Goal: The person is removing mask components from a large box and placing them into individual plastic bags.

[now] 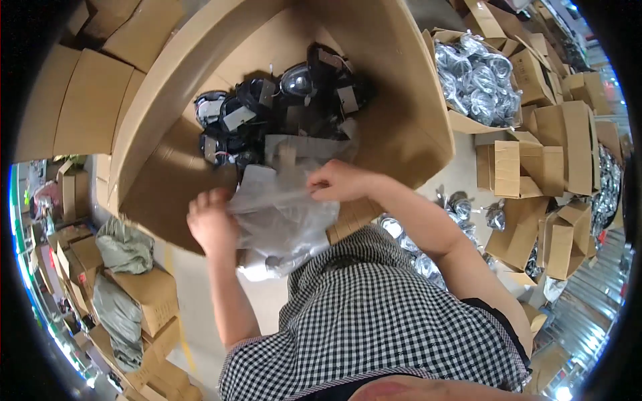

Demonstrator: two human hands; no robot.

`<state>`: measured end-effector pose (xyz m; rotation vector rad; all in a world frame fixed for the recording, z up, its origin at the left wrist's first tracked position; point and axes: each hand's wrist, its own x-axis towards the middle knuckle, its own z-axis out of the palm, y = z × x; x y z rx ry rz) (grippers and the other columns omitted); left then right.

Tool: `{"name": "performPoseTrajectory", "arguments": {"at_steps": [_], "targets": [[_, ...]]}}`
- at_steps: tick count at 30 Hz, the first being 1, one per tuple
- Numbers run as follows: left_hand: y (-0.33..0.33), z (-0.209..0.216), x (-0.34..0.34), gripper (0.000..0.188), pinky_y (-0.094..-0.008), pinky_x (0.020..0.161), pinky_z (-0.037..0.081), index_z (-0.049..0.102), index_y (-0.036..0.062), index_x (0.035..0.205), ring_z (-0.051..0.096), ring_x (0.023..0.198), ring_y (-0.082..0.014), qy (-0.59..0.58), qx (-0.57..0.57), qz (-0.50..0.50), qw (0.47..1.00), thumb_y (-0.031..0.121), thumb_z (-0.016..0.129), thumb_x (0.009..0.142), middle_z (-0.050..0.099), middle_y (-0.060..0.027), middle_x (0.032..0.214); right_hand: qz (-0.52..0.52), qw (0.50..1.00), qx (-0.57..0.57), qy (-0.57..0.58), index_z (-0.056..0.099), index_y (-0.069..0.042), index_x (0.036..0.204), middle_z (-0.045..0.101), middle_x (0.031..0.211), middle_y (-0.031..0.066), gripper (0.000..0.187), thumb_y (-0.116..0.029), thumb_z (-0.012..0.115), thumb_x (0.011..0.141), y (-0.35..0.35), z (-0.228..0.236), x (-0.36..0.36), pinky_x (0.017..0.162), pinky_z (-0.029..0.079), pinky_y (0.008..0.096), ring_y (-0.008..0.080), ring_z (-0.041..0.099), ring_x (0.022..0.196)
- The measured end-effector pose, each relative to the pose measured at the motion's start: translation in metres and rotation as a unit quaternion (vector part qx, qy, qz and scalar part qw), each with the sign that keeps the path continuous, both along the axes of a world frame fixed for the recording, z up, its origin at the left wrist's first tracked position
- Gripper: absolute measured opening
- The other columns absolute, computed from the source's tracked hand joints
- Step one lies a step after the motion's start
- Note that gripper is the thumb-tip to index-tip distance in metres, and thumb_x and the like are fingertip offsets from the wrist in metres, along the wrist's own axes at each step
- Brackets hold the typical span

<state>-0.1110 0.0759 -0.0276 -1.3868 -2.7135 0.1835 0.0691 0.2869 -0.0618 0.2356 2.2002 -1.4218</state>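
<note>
A clear plastic bag (287,224) is stretched between my hands over the near rim of a big cardboard box (414,87). My right hand (340,181) pinches the bag's right edge, fingers curled in. My left hand (212,219) is closed at its left edge, with the fingertips slightly blurred. Inside the box, beyond the bag, lie several black rounded parts (254,93) with pale labels; one has a shiny domed face (296,81). What the bag holds, if anything, cannot be made out. More clear plastic lies bunched below it.
At the right stands a carton full of plastic-wrapped parts (478,80). More wrapped parts (461,207) lie on the floor beside me. Opened cartons (518,167) crowd the right side. Stacked boxes (93,100) and grey-green sacks (119,314) line the left.
</note>
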Motion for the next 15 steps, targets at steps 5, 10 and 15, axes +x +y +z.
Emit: {"name": "performPoseTrajectory", "arguments": {"at_steps": [5,10,15], "targets": [[0.056,-0.089,-0.092,0.03,-0.0396,0.077,0.049,0.061,0.0067,0.101,0.062,0.089,-0.0357,-0.314,0.243,0.09,0.913,0.002,0.053,0.072,0.066,-0.0158,0.095,-0.288,0.955,0.042,0.062,0.042,-0.003,0.134,0.049,0.13,0.0196,0.069,-0.038,0.065,0.08,0.102,-0.125,-0.013,0.101,0.038,0.035,0.0327,0.049,0.119],[0.16,-0.179,-0.152,0.042,-0.0439,0.081,0.048,0.052,0.0033,0.116,0.06,0.097,-0.0388,-0.233,0.211,0.101,0.944,0.016,0.058,0.077,0.063,-0.0208,0.104,-0.282,0.883,0.371,-0.056,0.036,-0.002,0.135,0.042,0.135,0.0204,0.069,-0.032,0.063,0.079,0.198,-0.182,-0.044,0.102,0.037,0.0425,0.0374,0.043,0.123],[0.239,-0.225,-0.174,0.068,-0.0444,0.086,0.047,0.043,-0.0079,0.118,0.058,0.102,-0.0391,-0.311,0.196,0.235,0.9,0.033,0.069,0.07,0.059,-0.0327,0.1,-0.295,0.846,0.441,-0.05,0.033,-0.004,0.137,0.034,0.141,0.0185,0.074,-0.031,0.065,0.076,0.218,-0.232,-0.05,0.1,0.038,0.0444,0.0386,0.04,0.124]]}}
